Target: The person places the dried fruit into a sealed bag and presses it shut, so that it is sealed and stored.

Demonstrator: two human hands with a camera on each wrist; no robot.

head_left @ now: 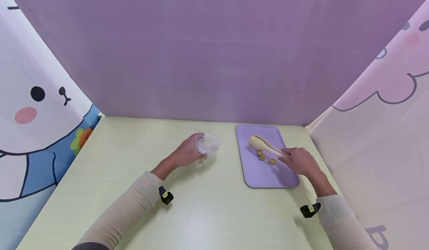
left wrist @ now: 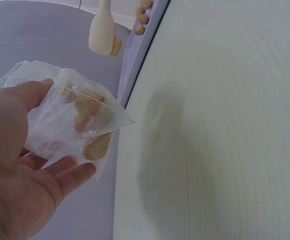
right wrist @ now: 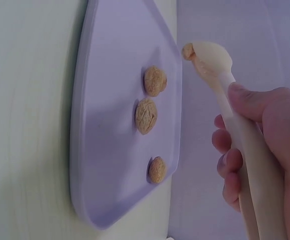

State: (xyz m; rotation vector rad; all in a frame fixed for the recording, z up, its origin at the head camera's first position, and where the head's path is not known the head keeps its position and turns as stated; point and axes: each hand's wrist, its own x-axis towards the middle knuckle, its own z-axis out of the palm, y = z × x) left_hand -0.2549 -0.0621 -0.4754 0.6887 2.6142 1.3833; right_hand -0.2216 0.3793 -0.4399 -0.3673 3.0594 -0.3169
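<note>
My left hand (head_left: 187,151) grips a clear plastic bag (head_left: 207,144), held above the table left of the purple tray (head_left: 268,178). Several walnuts (left wrist: 88,103) show through the bag in the left wrist view, the fingers curled around its side. Over the tray, my right hand (head_left: 299,161) holds beige tongs (head_left: 264,145), with the thumb on one arm and the fingers around the other. Between the tong tips sits a walnut (right wrist: 188,51), lifted off the tray. Three walnuts (right wrist: 146,116) lie on the tray below, spaced along its length in the right wrist view.
The pale wooden table (head_left: 207,212) runs up to a purple backdrop (head_left: 214,56). Printed cartoon panels stand at the left (head_left: 43,131) and right (head_left: 382,138). The tray lies near the table's back right corner.
</note>
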